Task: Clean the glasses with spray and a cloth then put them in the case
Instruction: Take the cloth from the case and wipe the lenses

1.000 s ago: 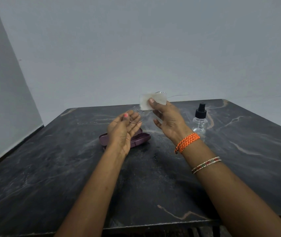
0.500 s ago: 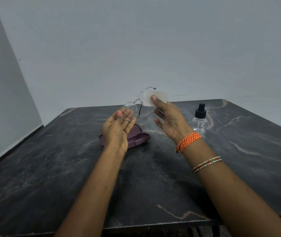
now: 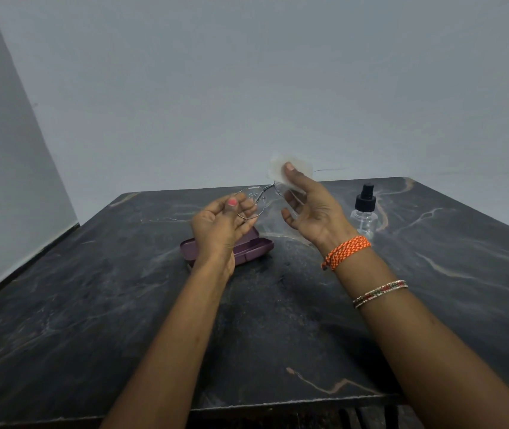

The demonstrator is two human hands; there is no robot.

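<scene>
Left hand [image 3: 220, 226] pinches glasses [image 3: 251, 201]; right hand [image 3: 312, 209] pinches cloth [image 3: 278, 170], apparently hiding one lens.

You're working in dim, flat, bluish light, with no hard glare anywhere. Your forearms throw only soft, smudgy shadows onto the dark veined marble tabletop [image 3: 432, 274], darkest between your wrists. The pale grey wall [image 3: 247, 88] fades darker toward the left corner. The white cleaning cloth [image 3: 278, 170] smears with motion blur. The table's edges bow outward, wide-angle stretch at the near corners.
</scene>
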